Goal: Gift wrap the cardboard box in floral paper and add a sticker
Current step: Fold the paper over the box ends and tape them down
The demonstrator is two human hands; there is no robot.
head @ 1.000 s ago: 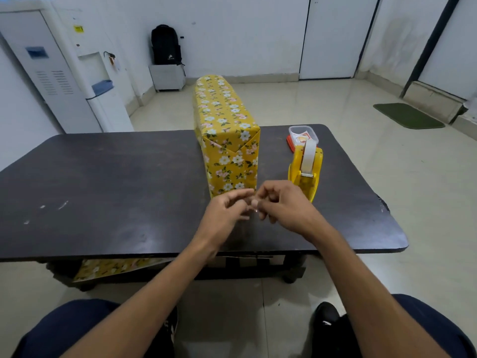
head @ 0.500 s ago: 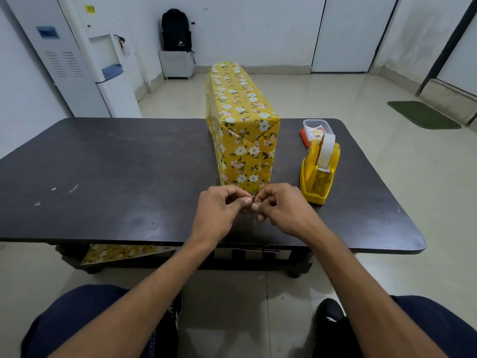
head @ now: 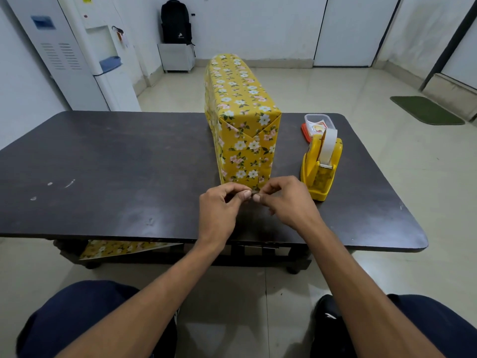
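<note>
The box [head: 245, 130], wrapped in yellow floral paper, stands upright on the dark table [head: 116, 164], its folded end facing me. My left hand [head: 222, 210] and my right hand [head: 286, 202] meet just in front of the box's lower edge. Both pinch a small piece of clear tape [head: 252, 195] between thumbs and fingertips. The tape is barely visible. A yellow tape dispenser [head: 321, 166] stands right of the box, close to my right hand.
A small clear container [head: 318, 122] with stickers and a red lid under it sits behind the dispenser. Leftover floral paper [head: 124, 249] lies on the shelf under the table. A water dispenser, a backpack on a white stand and a green mat are on the floor beyond.
Both hands stay together pinching the small piece and have edged closer to the box's lower end. The view has shifted slightly toward the table.
</note>
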